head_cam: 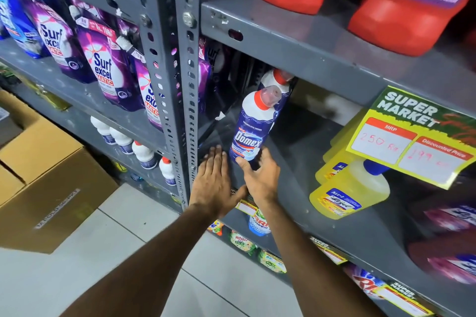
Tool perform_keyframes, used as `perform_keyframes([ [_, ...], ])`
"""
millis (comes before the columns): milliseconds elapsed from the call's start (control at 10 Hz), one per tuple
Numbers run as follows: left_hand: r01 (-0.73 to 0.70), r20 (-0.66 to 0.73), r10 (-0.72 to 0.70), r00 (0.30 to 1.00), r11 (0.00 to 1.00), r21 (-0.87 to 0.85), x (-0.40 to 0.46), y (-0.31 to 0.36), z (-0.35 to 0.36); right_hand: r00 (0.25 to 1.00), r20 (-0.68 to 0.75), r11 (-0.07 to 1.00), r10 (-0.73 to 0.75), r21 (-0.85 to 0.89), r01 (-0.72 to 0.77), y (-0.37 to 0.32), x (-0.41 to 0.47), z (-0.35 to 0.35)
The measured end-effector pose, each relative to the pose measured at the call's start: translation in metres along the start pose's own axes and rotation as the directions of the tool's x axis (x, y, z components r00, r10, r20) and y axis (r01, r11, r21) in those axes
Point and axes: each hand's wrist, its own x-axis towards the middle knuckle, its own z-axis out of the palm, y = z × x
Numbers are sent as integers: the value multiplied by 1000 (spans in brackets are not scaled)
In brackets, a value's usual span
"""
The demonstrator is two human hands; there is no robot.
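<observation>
Cardboard boxes (43,170), brown and taped, are sitting on the tiled floor at eight o'clock of the view. Purple plastic pouches of Surf excel detergent (103,67) are leaning at ten o'clock, and a grey slotted steel upright (177,85) is running down just right of them. Past that post, the left hand (213,180) is lying flat with straight fingers on the grey metal shelf board (296,162), at nine o'clock of the blue plastic Domex bottle with white shoulder and red cap (251,126). That bottle is standing upright near the board's front left corner, a second like bottle (270,80) standing just behind it at one o'clock. The right hand (260,177) is spreading open at the bottle's six o'clock, thumb tip touching its foot; both hands are lying side by side, gripping nothing. Yellow translucent cleaner bottles (350,188) are sitting at three o'clock under a yellow-and-green price card (412,136), and red plastic jugs (401,8) are standing on the shelf above.
</observation>
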Motion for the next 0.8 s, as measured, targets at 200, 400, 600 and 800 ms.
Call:
perform_keyframes([
  [200, -9, -15, 8, 1000, 1000, -19, -1, -1, 0, 1000, 9, 1000, 9, 1, -9, 4, 2, 0],
  [400, -15, 32, 15, 999, 1000, 10, 1, -2, 0, 1000, 12, 999, 25, 37, -26, 4, 1, 2],
  [600, -100, 58, 98, 994, 994, 38, -10, -3, -26, 999, -40, 999, 13, 53, -11, -17, -23, -26],
  [800, -320, -240, 308, 921, 947, -13, -67, 4, -79, 975, -107, 977, -192, -112, 180, -71, -127, -82],
])
